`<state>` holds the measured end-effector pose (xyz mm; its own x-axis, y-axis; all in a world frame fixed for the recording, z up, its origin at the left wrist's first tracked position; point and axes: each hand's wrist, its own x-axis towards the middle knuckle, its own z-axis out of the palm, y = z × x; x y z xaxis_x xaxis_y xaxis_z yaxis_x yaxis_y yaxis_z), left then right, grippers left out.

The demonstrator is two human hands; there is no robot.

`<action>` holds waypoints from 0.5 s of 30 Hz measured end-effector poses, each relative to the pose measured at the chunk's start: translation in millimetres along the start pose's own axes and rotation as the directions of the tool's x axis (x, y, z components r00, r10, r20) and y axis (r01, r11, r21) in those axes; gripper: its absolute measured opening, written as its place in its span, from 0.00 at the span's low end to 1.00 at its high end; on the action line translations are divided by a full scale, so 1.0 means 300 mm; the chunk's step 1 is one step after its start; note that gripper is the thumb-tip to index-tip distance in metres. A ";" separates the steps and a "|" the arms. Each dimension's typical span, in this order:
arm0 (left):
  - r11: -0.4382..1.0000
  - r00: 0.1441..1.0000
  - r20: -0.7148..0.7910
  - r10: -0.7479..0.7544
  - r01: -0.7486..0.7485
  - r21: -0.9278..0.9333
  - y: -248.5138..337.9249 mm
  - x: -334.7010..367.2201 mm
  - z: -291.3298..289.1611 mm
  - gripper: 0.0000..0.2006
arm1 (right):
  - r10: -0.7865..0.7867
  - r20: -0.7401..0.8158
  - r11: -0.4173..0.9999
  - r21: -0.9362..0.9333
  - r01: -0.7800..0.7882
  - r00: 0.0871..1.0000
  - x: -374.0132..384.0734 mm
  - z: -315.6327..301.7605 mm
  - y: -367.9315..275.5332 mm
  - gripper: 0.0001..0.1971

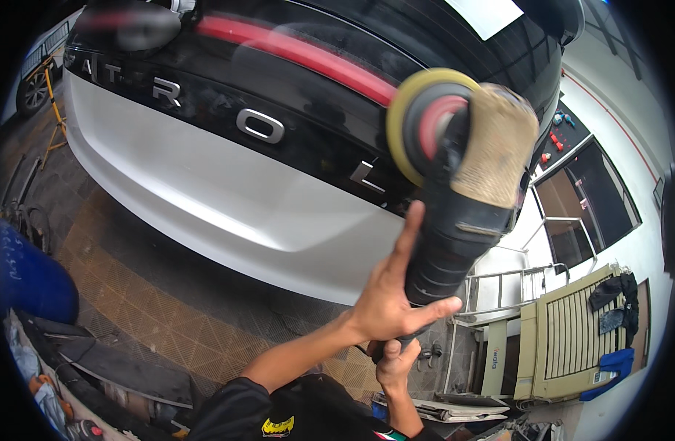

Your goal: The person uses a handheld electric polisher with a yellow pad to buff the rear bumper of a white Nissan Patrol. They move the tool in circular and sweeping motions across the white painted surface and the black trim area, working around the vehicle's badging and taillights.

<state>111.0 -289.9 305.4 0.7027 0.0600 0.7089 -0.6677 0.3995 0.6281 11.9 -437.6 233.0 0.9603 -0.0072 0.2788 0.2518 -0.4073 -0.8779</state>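
Both hands carry a polisher: the right hand, lowest and nearest, is wrapped shut around the thin end of its handle, while the left hand steadies the ribbed black body from the side, palm against it, thumb and forefinger stretched out straight, not curled round. Both forearms rise from the lower edge, the left one bare below a black sleeve, lifting the machine head-up. Its yellow pad faces left, held in the air just off the black trim strip on the tail of a white car. By my judgement the pad is being brought to the panel, not yet pressed on; next it wants setting flat against the gloss with the left hand closing properly. Beyond stand a beige slatted cabinet and dark windows.
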 end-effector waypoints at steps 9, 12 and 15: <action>0.986 0.938 -0.345 -0.034 -0.026 -0.166 0.208 0.056 -0.289 0.68 | -0.092 0.302 0.981 -0.134 0.138 0.949 0.183 0.174 -0.298 0.31; 0.991 0.899 -0.437 0.025 -0.080 -0.109 0.254 0.087 -0.372 0.63 | -0.088 0.376 0.985 -0.107 0.137 0.923 0.250 0.254 -0.376 0.31; 0.995 0.886 -0.461 0.055 -0.084 -0.044 0.298 0.144 -0.450 0.59 | -0.089 0.418 0.981 -0.119 0.152 0.904 0.313 0.332 -0.438 0.32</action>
<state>114.9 -128.0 348.9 0.6991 0.4968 0.5143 -0.7132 0.4326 0.5516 81.0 -293.8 335.9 0.8957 0.4117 0.1678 0.3789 -0.5094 -0.7726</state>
